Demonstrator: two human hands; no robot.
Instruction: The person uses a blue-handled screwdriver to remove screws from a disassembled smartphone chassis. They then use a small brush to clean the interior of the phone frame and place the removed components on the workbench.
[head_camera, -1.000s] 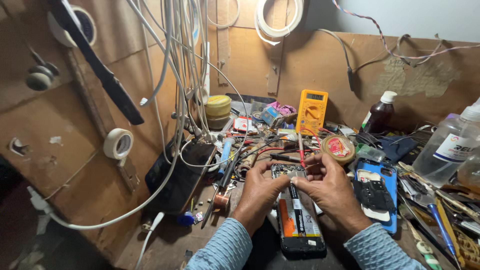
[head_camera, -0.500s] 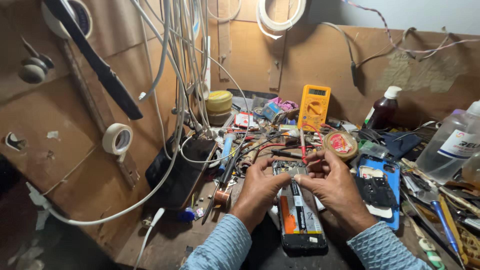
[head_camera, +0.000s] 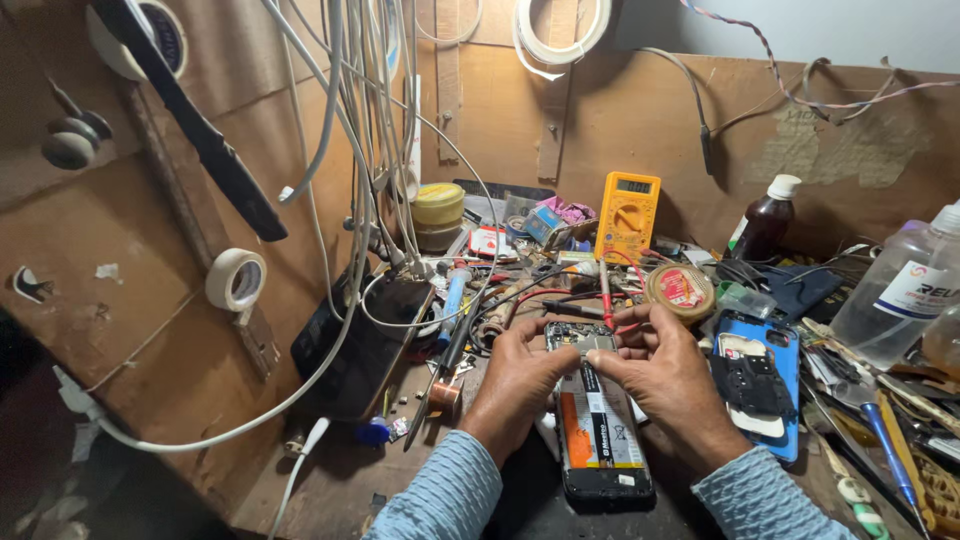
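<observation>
An opened phone (head_camera: 600, 430) with its back off lies on the bench in front of me, its orange-and-white battery showing. My left hand (head_camera: 518, 385) grips the phone's upper left edge. My right hand (head_camera: 668, 372) rests on the upper right, with thumb and fingers pinched on a small part at the phone's top end. Red and black probe leads (head_camera: 606, 295) run from the phone's top toward a yellow multimeter (head_camera: 627, 214) standing at the back.
A blue phone case (head_camera: 770, 385) with a black part lies right of the phone. Bottles (head_camera: 898, 290) and tools crowd the right side. A round tin (head_camera: 680, 290), yellow jar (head_camera: 438, 205), hanging white cables (head_camera: 360, 150), a tape roll (head_camera: 236, 280) and a dark phone (head_camera: 360, 345) sit left.
Both hands stay on the phone's top end; the fingers shifted slightly. The view has moved a little closer.
</observation>
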